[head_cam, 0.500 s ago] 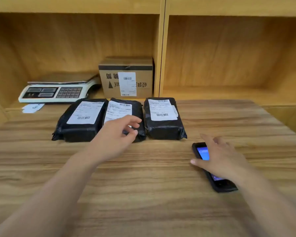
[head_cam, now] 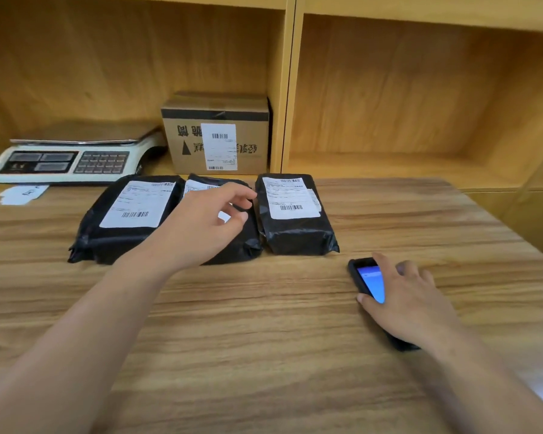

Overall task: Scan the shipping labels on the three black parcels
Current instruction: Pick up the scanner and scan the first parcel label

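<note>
On surface, 3 parcels [head_cam: 295,214] unscanned, I judge: right hand [head_cam: 411,299] just closing on scanner [head_cam: 369,280], left hand [head_cam: 207,223] loose over mid parcel [head_cam: 232,245].

Three black parcels [head_cam: 295,214]; one scanner [head_cam: 365,277]; one box [head_cam: 185,136]; one scale [head_cam: 69,158].

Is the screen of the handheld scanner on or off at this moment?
On. The scanner screen glows blue under the right hand resting on it.
</note>
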